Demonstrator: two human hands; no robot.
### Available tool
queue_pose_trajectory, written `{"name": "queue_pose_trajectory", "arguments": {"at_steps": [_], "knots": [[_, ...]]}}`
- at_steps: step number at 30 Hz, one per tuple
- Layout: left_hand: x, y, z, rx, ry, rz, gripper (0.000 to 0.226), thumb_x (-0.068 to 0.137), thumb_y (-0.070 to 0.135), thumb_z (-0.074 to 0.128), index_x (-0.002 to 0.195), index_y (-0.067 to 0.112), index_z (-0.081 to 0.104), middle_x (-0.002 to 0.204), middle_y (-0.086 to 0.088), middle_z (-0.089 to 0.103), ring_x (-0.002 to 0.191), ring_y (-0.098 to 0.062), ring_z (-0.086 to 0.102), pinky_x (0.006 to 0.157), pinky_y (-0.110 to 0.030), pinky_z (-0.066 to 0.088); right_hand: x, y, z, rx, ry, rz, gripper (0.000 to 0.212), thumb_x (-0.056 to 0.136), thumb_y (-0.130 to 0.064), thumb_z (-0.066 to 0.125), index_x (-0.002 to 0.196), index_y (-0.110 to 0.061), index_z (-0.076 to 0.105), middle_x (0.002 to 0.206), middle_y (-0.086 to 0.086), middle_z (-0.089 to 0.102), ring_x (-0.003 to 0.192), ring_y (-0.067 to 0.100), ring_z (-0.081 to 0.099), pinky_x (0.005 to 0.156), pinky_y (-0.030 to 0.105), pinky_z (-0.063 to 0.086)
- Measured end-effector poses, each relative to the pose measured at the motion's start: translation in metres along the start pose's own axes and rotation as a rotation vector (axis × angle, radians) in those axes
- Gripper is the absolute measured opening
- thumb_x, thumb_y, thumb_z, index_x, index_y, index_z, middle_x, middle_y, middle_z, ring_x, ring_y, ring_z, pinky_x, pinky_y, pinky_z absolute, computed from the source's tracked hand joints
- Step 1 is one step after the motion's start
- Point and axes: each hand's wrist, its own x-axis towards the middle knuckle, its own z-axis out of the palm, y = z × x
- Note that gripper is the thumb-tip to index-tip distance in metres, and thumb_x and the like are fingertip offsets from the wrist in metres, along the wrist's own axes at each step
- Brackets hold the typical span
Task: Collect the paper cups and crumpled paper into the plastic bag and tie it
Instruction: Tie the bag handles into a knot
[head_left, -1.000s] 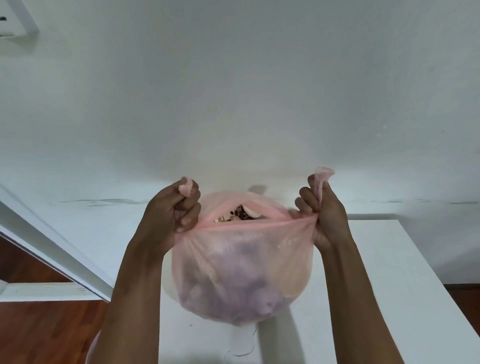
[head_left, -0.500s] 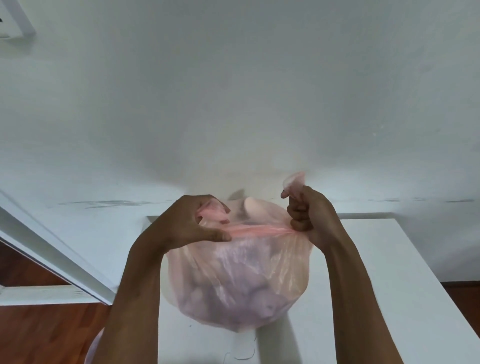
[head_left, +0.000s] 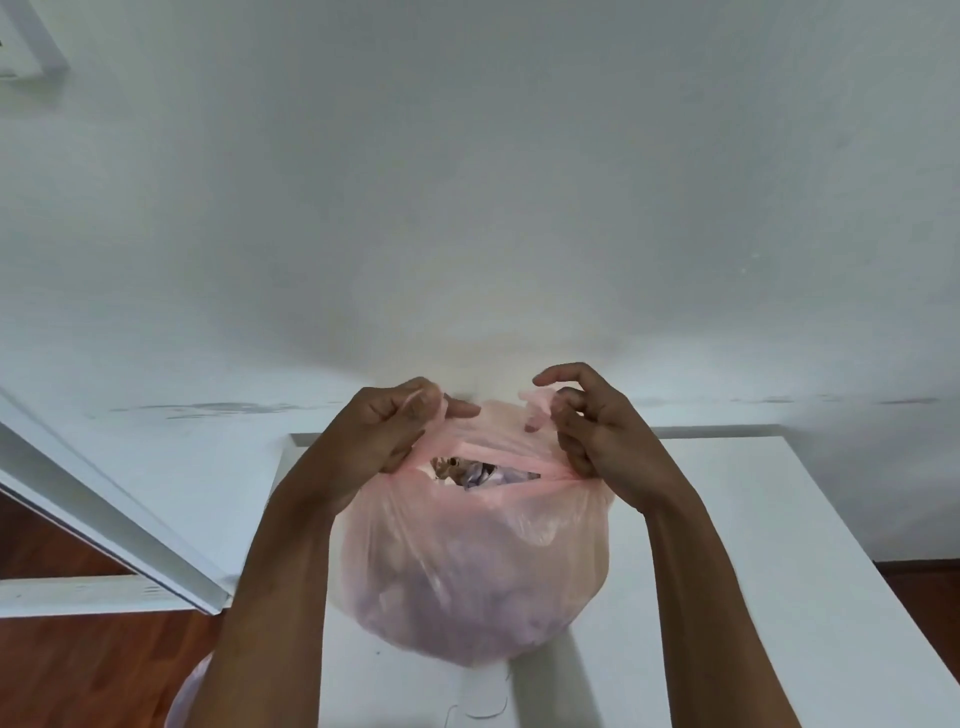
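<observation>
From your head camera, the translucent pink plastic bag (head_left: 467, 561), bulging with pale crumpled contents, sits on the white table (head_left: 753, 571) near its far left corner. Your left hand (head_left: 374, 441) grips the bag's left handle in curled fingers, while your right hand (head_left: 608, 431) pinches the right handle, its upper fingers loosely spread, leaving the mouth slightly open between them.

No readable text, labels or numbers anywhere in view.

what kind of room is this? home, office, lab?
Probably a plain room in a home, though not certain: bare white wall, reddish wood floor, a white table against the wall, and a white-framed panel leaning at left.
</observation>
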Motion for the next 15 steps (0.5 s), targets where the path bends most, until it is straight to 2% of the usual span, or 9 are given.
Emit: {"name": "queue_pose_trajectory", "arguments": {"at_steps": [2, 4, 5, 6, 7, 9, 11, 13, 15], "knots": [[0.001, 0.001, 0.001, -0.014, 0.013, -0.009, 0.054, 0.101, 0.047, 0.042, 0.109, 0.003, 0.072, 0.051, 0.02, 0.042, 0.049, -0.011, 0.015, 0.046, -0.019, 0.016, 0.0, 0.0, 0.004, -0.013, -0.029, -0.017, 0.005, 0.101, -0.007, 0.047, 0.105, -0.01, 0.048, 0.066, -0.012, 0.062, 0.044, 0.01, 0.031, 0.041, 0.017, 0.026], [0.001, 0.004, 0.005, 0.028, -0.005, 0.024, 0.056, 0.103, 0.044, 0.042, 0.099, -0.006, 0.068, 0.064, 0.022, 0.064, 0.045, -0.008, 0.03, 0.045, -0.017, 0.026, 0.0, -0.002, 0.009, 0.021, -0.035, -0.031, 0.004, 0.1, -0.008, 0.05, 0.099, -0.01, 0.047, 0.067, -0.007, 0.064, 0.044, 0.011, 0.033, 0.041, 0.017, 0.027], [0.002, 0.004, 0.007, 0.084, -0.019, 0.025, 0.055, 0.103, 0.042, 0.043, 0.087, -0.005, 0.069, 0.076, 0.019, 0.072, 0.051, -0.005, 0.049, 0.051, -0.015, 0.036, 0.0, -0.003, 0.011, 0.056, -0.027, -0.044, 0.004, 0.1, -0.009, 0.051, 0.097, -0.011, 0.049, 0.072, 0.003, 0.066, 0.045, 0.013, 0.034, 0.042, 0.018, 0.027], [0.003, 0.004, 0.01, 0.15, -0.048, 0.005, 0.054, 0.102, 0.043, 0.044, 0.078, 0.002, 0.07, 0.08, 0.016, 0.075, 0.069, -0.002, 0.065, 0.064, -0.015, 0.043, 0.001, -0.004, 0.013, 0.106, -0.015, -0.06, 0.005, 0.099, -0.009, 0.052, 0.096, -0.013, 0.05, 0.08, 0.018, 0.066, 0.046, 0.014, 0.035, 0.043, 0.018, 0.028], [0.005, 0.003, 0.011, 0.216, -0.085, -0.033, 0.051, 0.101, 0.045, 0.045, 0.077, 0.01, 0.074, 0.077, 0.014, 0.075, 0.084, 0.0, 0.069, 0.075, -0.017, 0.045, 0.001, -0.006, 0.014, 0.165, -0.009, -0.081, 0.007, 0.099, -0.009, 0.052, 0.095, -0.015, 0.052, 0.087, 0.028, 0.064, 0.046, 0.016, 0.039, 0.043, 0.019, 0.029], [0.006, 0.002, 0.013, 0.256, -0.149, -0.13, 0.043, 0.099, 0.048, 0.045, 0.092, 0.022, 0.078, 0.083, 0.011, 0.076, 0.088, 0.0, 0.069, 0.082, -0.021, 0.046, 0.002, -0.007, 0.016, 0.266, -0.036, -0.116, 0.012, 0.099, -0.007, 0.052, 0.094, -0.018, 0.054, 0.09, 0.025, 0.067, 0.048, 0.018, 0.05, 0.042, 0.019, 0.035], [0.008, -0.002, 0.014, 0.259, -0.124, -0.155, 0.04, 0.1, 0.046, 0.045, 0.098, 0.019, 0.074, 0.085, 0.012, 0.074, 0.079, -0.002, 0.066, 0.077, -0.025, 0.047, 0.005, -0.006, 0.022, 0.244, -0.069, -0.111, 0.009, 0.097, -0.011, 0.054, 0.093, -0.019, 0.055, 0.09, 0.024, 0.069, 0.051, 0.02, 0.057, 0.041, 0.02, 0.039], [0.009, -0.002, 0.02, 0.203, -0.041, -0.17, 0.036, 0.102, 0.043, 0.046, 0.098, 0.012, 0.064, 0.064, 0.013, 0.063, 0.054, 0.0, 0.053, 0.056, -0.019, 0.041, 0.007, -0.004, 0.03, 0.176, -0.046, -0.071, 0.005, 0.096, -0.015, 0.057, 0.092, -0.017, 0.055, 0.089, 0.025, 0.07, 0.049, 0.022, 0.058, 0.039, 0.021, 0.039], [0.01, -0.002, 0.026, 0.104, 0.035, -0.168, 0.032, 0.102, 0.04, 0.049, 0.094, 0.01, 0.055, 0.053, 0.012, 0.056, 0.041, 0.0, 0.044, 0.043, -0.012, 0.033, 0.009, 0.0, 0.038, 0.165, 0.02, -0.014, 0.008, 0.096, -0.012, 0.058, 0.09, -0.013, 0.054, 0.086, 0.018, 0.073, 0.046, 0.021, 0.058, 0.037, 0.02, 0.038]]}}
